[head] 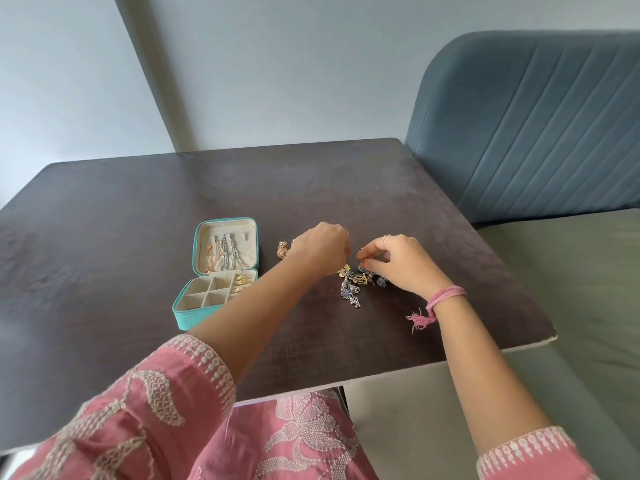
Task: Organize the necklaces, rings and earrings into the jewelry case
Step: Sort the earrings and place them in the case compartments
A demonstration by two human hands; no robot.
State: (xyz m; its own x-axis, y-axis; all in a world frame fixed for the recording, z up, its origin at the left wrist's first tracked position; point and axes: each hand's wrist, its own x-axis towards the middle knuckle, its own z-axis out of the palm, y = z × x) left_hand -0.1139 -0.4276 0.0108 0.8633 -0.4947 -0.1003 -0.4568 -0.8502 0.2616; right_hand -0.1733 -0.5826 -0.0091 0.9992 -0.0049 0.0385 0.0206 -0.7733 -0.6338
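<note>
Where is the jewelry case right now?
In the head view the open jewelry case sits on the dark table, left of both hands, just beyond the left forearm.

A: What's around the table?
B: Pale blue-grey walls at twelve o'clock, with a corner post toward eleven.
A: And at two o'clock?
B: A blue padded headboard, a grey-green bed below it, in soft, even light.

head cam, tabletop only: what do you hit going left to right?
Turquoise jewelry case, lid open → gold earring lying alone on the table → left hand → pile of loose jewelry → right hand → pink thread wristband.
</note>
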